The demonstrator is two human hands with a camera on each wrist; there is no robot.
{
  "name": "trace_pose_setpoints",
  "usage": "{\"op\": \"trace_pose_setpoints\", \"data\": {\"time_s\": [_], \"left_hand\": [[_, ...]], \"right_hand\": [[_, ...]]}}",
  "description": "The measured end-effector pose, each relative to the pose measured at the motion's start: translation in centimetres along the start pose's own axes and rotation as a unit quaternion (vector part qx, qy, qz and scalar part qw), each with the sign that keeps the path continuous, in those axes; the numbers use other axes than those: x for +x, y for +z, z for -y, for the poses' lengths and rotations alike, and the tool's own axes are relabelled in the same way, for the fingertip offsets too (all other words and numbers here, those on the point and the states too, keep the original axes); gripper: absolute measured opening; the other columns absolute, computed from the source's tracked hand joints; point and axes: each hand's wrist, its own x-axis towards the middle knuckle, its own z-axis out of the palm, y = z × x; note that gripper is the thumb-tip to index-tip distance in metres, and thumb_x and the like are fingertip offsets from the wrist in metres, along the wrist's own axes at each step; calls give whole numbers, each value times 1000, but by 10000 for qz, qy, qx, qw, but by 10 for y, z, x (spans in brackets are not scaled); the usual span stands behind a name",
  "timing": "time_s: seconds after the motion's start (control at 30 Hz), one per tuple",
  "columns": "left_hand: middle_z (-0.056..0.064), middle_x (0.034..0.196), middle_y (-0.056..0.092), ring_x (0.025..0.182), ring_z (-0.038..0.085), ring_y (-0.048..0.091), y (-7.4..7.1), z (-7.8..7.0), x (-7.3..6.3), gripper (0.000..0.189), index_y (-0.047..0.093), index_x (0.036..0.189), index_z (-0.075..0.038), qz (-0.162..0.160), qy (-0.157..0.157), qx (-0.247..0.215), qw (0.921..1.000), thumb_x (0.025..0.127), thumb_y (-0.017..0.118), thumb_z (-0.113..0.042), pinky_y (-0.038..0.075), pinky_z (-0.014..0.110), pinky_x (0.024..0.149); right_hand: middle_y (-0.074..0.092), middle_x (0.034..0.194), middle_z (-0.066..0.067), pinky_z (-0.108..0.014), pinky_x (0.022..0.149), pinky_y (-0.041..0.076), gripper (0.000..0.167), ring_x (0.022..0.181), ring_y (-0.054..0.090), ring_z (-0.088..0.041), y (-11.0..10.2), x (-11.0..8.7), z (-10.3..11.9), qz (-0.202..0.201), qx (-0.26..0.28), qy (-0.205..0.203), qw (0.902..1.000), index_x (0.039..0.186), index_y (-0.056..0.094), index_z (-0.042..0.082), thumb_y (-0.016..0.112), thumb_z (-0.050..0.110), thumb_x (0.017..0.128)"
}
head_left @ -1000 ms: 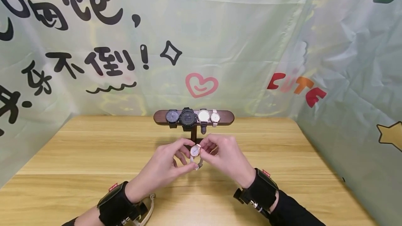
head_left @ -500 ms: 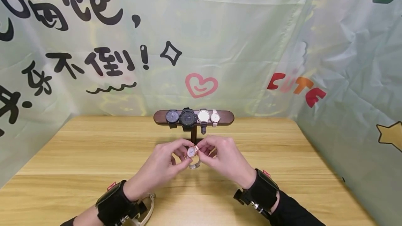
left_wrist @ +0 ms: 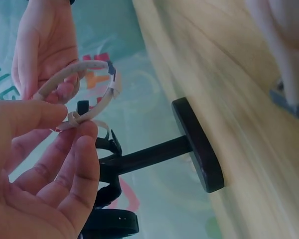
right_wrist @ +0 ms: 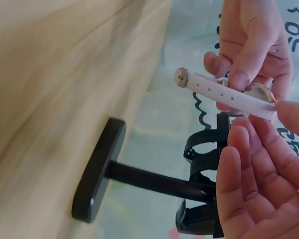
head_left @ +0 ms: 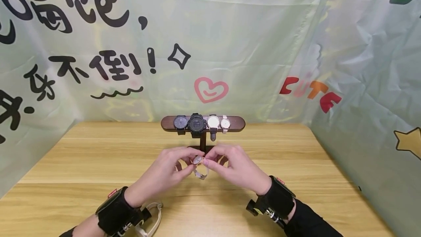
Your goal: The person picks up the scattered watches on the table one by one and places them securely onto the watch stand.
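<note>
A small wristwatch [head_left: 198, 160] with a rose-gold rim and a pale strap is held between both hands, in front of the watch stand. My left hand [head_left: 168, 167] pinches its left side with thumb and fingertips. From the other side my right hand [head_left: 237, 167] pinches it where the strap meets the case. The strap hangs below as a closed loop; in the left wrist view this strap loop [left_wrist: 102, 102] shows its keeper. The right wrist view shows the white strap [right_wrist: 214, 92] with its holes and buckle, and the case edge partly behind fingers.
The dark wooden watch stand [head_left: 237, 123] bears a blue-black watch [head_left: 180, 121], a chunky black watch [head_left: 196, 123], a silver-faced watch [head_left: 213, 121] and a small white-strapped watch [head_left: 225, 123]. Another pale-strapped watch [head_left: 158, 217] lies on the table beside the left wrist.
The held watch has shifted slightly left, and its face has tilted flatter with the strap loop swinging below. Both hands turned a little with it; the stand has stayed put.
</note>
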Motion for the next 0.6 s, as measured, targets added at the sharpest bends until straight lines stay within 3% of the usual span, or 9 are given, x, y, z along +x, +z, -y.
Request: {"op": "trace_pose_setpoints", "data": {"time_s": [0.23,0.4,0.6], "left_hand": [[-1,117,80,89,5,70,-3,1,1,32,77,126,-14,15,132,43,9999,96,76,-4,61,19,68],[1,114,81,90,8,73,-3,3,1,31,77,124,-11,-44,153,-25,9999,95,77,-1,62,20,70],[4,112,82,93,14,77,-6,3,2,27,76,122,-10,-173,-100,-136,9997,95,77,-2,63,21,74]], "right_hand": [[75,87,15,-25,71,59,13,77,64,-6,-1,0,-1,376,476,541,9967,94,79,26,75,35,102],[77,86,14,-24,67,57,12,74,64,-6,0,0,-2,399,638,617,9953,91,80,26,78,35,100],[79,86,12,-21,65,53,12,72,63,-7,3,-1,-3,330,858,730,9931,91,82,26,80,35,98]]}}
